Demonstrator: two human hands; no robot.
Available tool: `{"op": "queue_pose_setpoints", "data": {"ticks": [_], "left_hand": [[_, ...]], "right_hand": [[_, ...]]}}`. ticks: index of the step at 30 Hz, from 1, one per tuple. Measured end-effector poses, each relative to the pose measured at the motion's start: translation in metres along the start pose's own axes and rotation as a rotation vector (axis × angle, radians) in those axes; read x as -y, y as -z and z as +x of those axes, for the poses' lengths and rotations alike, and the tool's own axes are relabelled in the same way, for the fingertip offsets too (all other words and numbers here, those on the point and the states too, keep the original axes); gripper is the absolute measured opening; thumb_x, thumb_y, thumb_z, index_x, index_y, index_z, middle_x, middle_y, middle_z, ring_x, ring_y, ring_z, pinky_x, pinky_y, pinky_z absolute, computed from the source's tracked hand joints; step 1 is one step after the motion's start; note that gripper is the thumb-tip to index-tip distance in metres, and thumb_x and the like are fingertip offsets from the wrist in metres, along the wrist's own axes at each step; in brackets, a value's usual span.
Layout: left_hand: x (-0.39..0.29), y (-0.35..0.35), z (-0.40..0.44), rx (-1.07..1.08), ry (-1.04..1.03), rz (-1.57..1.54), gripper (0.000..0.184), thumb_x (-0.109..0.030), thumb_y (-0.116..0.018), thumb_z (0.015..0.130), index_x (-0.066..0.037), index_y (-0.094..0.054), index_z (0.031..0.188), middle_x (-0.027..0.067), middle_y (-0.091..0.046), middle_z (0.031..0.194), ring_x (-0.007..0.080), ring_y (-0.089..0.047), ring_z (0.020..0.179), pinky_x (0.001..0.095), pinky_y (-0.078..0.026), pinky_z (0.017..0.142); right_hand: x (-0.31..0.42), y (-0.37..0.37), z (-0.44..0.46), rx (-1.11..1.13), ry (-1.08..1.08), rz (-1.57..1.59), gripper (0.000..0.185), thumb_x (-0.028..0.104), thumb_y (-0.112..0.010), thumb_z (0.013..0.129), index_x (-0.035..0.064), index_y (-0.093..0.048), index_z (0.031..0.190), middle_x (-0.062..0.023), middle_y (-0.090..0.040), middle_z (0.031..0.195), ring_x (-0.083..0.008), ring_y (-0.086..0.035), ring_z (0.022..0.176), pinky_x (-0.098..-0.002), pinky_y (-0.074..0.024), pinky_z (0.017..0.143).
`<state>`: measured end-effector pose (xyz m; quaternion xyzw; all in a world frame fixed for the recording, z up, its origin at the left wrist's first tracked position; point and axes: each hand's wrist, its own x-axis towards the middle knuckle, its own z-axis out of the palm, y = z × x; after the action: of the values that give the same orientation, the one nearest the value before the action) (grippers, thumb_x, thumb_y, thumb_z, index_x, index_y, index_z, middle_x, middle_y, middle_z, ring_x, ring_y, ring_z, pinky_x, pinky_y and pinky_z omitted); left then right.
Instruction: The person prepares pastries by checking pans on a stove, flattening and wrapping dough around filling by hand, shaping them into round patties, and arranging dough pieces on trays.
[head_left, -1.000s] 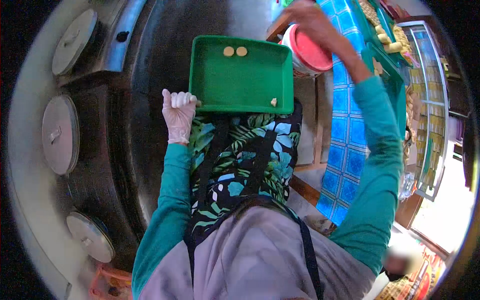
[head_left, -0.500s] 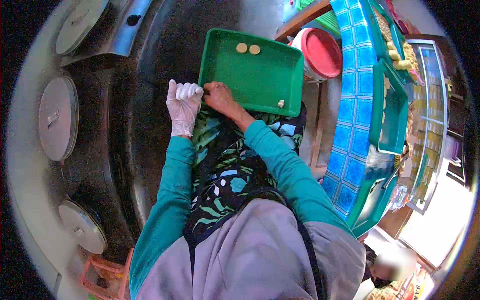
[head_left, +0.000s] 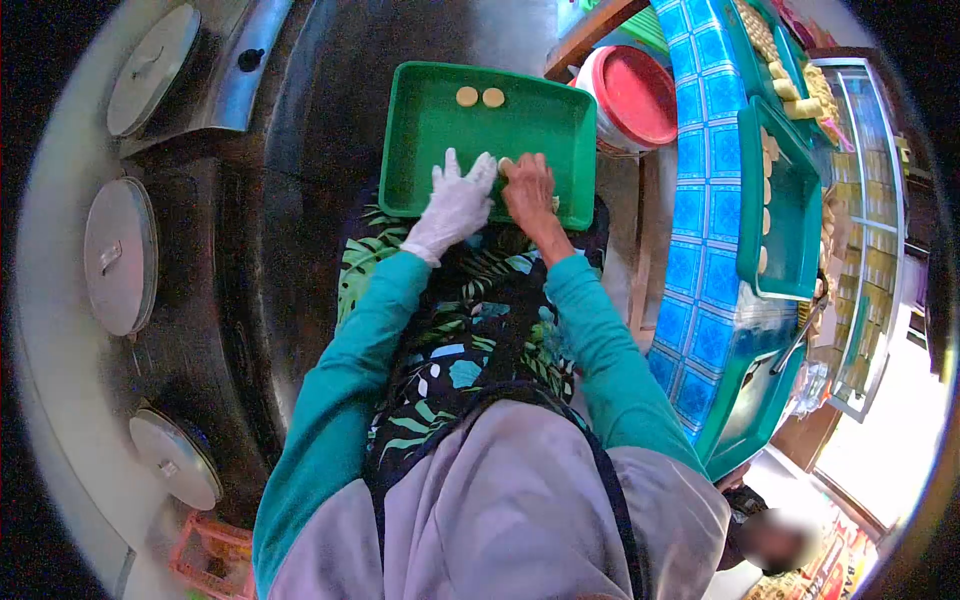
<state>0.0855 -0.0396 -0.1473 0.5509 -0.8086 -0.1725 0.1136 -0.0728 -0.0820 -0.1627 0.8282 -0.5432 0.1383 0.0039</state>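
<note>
A green tray (head_left: 395, 150) rests on my lap, over a dark leaf-print apron (head_left: 440, 345). Two pale round dough discs (head_left: 467, 97) lie side by side near its far wall. My left hand (head_left: 455, 200), in a white glove, is over the tray's near half with fingers stretched out. Close beside it, my bare right hand (head_left: 530, 193) has its fingers curled at a small pale dough piece (head_left: 505, 166), whose far side shows at the fingertips. A small pale scrap (head_left: 556, 203) sits by the right wrist, partly hidden.
Lidded metal pots (head_left: 120, 255) line the left side. A bucket with a red lid (head_left: 635, 95) stands beyond the tray's right corner. On the right, a blue-tiled counter (head_left: 690, 270) carries green trays (head_left: 750, 215) with dough pieces. Another person (head_left: 755, 520) is at lower right.
Both hands have moved from the tray's near left corner to the right, over its inside. My left fingers have spread from a curl, and a dough piece now shows at my right fingertips.
</note>
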Motion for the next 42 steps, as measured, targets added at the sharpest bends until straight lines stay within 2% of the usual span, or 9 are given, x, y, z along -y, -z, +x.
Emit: {"op": "queue_pose_setpoints", "data": {"ticks": [6,8,12,13,17,32,35,37,42], "left_hand": [[-0.023,-0.017,0.015,0.047,-0.001,0.141,0.070,-0.044,-0.055,0.088,-0.012,-0.030,0.146,0.0084,-0.025,0.153,0.0556,-0.019,0.134,0.0713,-0.026,0.099],[-0.024,-0.021,0.017,0.009,0.043,0.192,0.072,-0.052,-0.049,0.089,-0.012,-0.031,0.146,0.0093,-0.024,0.153,0.0548,-0.018,0.135,0.0709,-0.025,0.099],[-0.030,-0.014,0.014,-0.102,0.155,0.066,0.062,-0.032,-0.059,0.086,-0.010,-0.039,0.140,0.0123,-0.033,0.147,0.0504,-0.028,0.132,0.0643,-0.030,0.102],[-0.021,-0.023,0.010,-0.389,0.067,0.066,0.044,-0.014,-0.060,0.079,-0.007,-0.053,0.122,0.0140,-0.051,0.130,0.0403,-0.046,0.121,0.0544,-0.039,0.100],[-0.010,-0.035,-0.012,-0.518,-0.046,-0.171,0.013,-0.005,-0.058,0.067,-0.006,-0.058,0.079,0.0107,-0.058,0.079,0.0314,-0.056,0.082,0.0409,-0.047,0.082],[-0.011,-0.036,-0.022,-0.395,-0.045,-0.121,0.014,-0.009,-0.060,0.067,-0.008,-0.061,0.081,0.0111,-0.060,0.087,0.0293,-0.058,0.089,0.0397,-0.047,0.081],[-0.006,-0.038,-0.009,-0.371,0.019,-0.167,0.015,-0.009,-0.060,0.067,-0.007,-0.060,0.082,0.0107,-0.059,0.086,0.0299,-0.058,0.087,0.0410,-0.047,0.081],[-0.002,-0.036,-0.006,-0.308,0.067,-0.257,0.029,-0.013,-0.060,0.074,-0.004,-0.062,0.101,0.0148,-0.061,0.103,0.0362,-0.056,0.104,0.0494,-0.045,0.088],[-0.023,-0.018,0.019,-0.206,0.033,0.172,0.058,-0.038,-0.053,0.088,-0.007,-0.043,0.136,0.0135,-0.043,0.139,0.0509,-0.029,0.130,0.0678,-0.029,0.098]], "right_hand": [[-0.044,-0.002,0.005,0.226,-0.039,0.170,0.027,0.004,-0.056,0.070,0.0110,-0.069,0.092,-0.0143,-0.057,0.089,-0.0337,-0.051,0.089,-0.0446,-0.0446,0.076],[-0.049,-0.001,0.028,-0.144,-0.064,0.172,0.035,0.006,-0.053,0.075,0.0109,-0.064,0.109,-0.0141,-0.054,0.095,-0.0328,-0.050,0.090,-0.0459,-0.0429,0.077],[-0.023,-0.021,0.062,-0.307,0.002,-0.129,0.047,0.009,-0.050,0.081,0.0133,-0.051,0.128,-0.0181,-0.054,0.109,-0.0345,-0.051,0.098,-0.0506,-0.0410,0.080],[-0.016,-0.030,0.060,-0.323,0.085,-0.218,0.050,0.010,-0.049,0.083,0.0144,-0.045,0.133,-0.0209,-0.051,0.116,-0.0362,-0.049,0.104,-0.0529,-0.0394,0.083],[-0.017,-0.043,0.052,-0.285,0.075,-0.297,0.057,0.012,-0.047,0.086,0.0162,-0.034,0.142,-0.0266,-0.042,0.134,-0.0399,-0.043,0.120,-0.0581,-0.0331,0.093],[0.001,-0.043,0.066,-0.272,0.163,-0.345,0.059,0.011,-0.046,0.087,0.0192,-0.034,0.144,-0.0265,-0.041,0.135,-0.0397,-0.042,0.123,-0.0588,-0.0326,0.095],[-0.009,-0.024,0.065,-0.317,0.107,-0.212,0.051,0.008,-0.050,0.082,0.0226,-0.051,0.130,-0.0201,-0.049,0.126,-0.0376,-0.044,0.118,-0.0556,-0.0325,0.093],[-0.021,-0.013,0.057,-0.410,-0.040,0.006,0.036,0.007,-0.054,0.076,0.0229,-0.069,0.104,-0.0131,-0.053,0.119,-0.0361,-0.044,0.114,-0.0516,-0.0323,0.091],[-0.036,0.016,-0.003,-0.055,-0.080,-0.069,0.040,0.006,-0.057,0.075,0.0284,-0.070,0.105,-0.0157,-0.050,0.125,-0.0382,-0.037,0.122,-0.0545,-0.0309,0.093]]}}
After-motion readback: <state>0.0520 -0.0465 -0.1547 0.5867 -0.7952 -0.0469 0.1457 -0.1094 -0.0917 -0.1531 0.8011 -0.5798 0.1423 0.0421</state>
